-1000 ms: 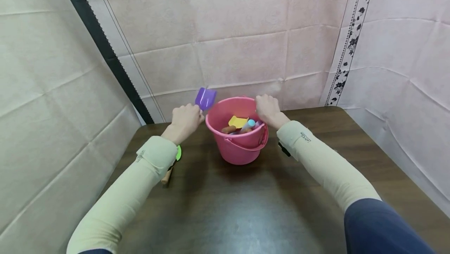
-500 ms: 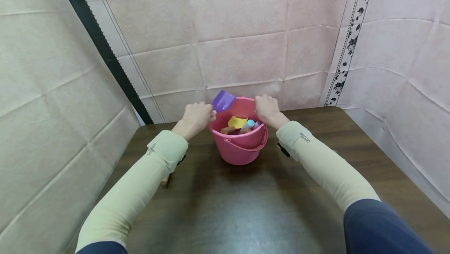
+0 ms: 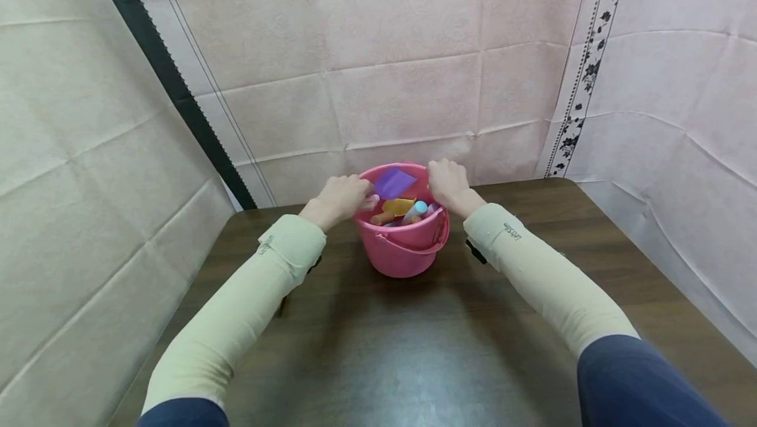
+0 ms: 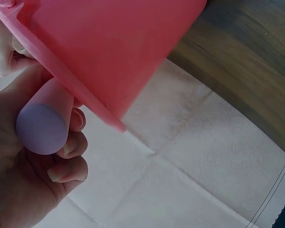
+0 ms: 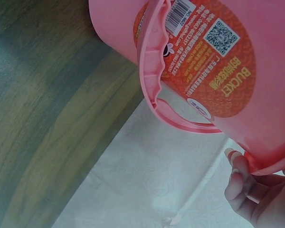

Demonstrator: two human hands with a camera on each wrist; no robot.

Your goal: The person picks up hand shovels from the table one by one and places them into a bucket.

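Note:
A pink bucket (image 3: 408, 243) stands on the table in the head view. My left hand (image 3: 342, 200) is at its left rim and grips a toy shovel, whose purple blade (image 3: 395, 183) extends over the bucket's mouth. In the left wrist view, fingers curl around the shovel's pink handle with its lilac end (image 4: 42, 128), close beside the rim. My right hand (image 3: 447, 184) holds the rim's far right side; in the right wrist view its fingertips (image 5: 236, 160) bend over the edge. Inside the bucket lie a yellow scoop-like piece (image 3: 397, 206), a light-blue-tipped handle (image 3: 418, 209) and a brown handle (image 3: 383, 219).
The bucket's carrying handle (image 5: 154, 90) hangs down its side, by an orange label (image 5: 218, 61). Under my left forearm, a dark tip (image 3: 282, 305) of a mostly hidden tool shows on the brown table (image 3: 414, 348). Pale cloth walls (image 3: 402, 85) enclose the table.
My left hand has moved right, bringing the shovel from left of the bucket to over its mouth. The left forearm now covers the tool on the table. My right hand stays on the rim.

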